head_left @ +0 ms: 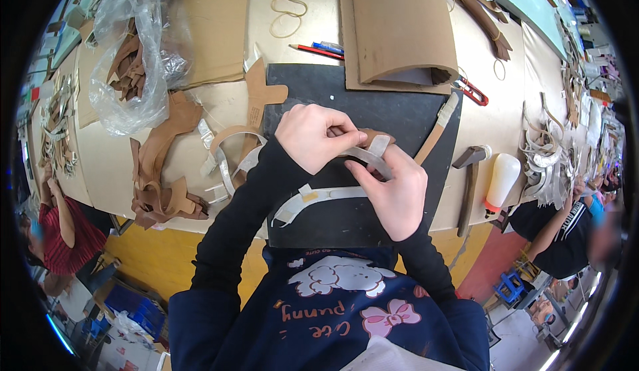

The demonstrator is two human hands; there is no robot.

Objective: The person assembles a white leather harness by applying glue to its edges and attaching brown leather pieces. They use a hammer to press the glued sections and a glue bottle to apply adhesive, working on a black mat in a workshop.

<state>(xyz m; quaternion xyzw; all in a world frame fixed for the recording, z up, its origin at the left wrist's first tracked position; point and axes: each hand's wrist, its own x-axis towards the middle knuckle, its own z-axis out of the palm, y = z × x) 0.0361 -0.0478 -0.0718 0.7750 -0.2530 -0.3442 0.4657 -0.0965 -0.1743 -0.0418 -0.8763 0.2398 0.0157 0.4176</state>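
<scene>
Over the black cutting mat I hold a curved leather strip, brown with a pale grey backing. My left hand pinches its left part between thumb and fingers. Closed round its right end is my right hand, thumb below the strip; its fingertips are partly hidden. A second pale curved strip lies on the mat just below my hands, with a small yellowish patch on it. To the right, a narrow brown strip with a pale wrapped end lies slanted across the mat's edge.
Brown leather pieces pile up at left beside a clear plastic bag. Rolled cardboard, pens and a red cutter lie beyond. At right are a hammer, a glue bottle and pale strips. Other people work on both sides.
</scene>
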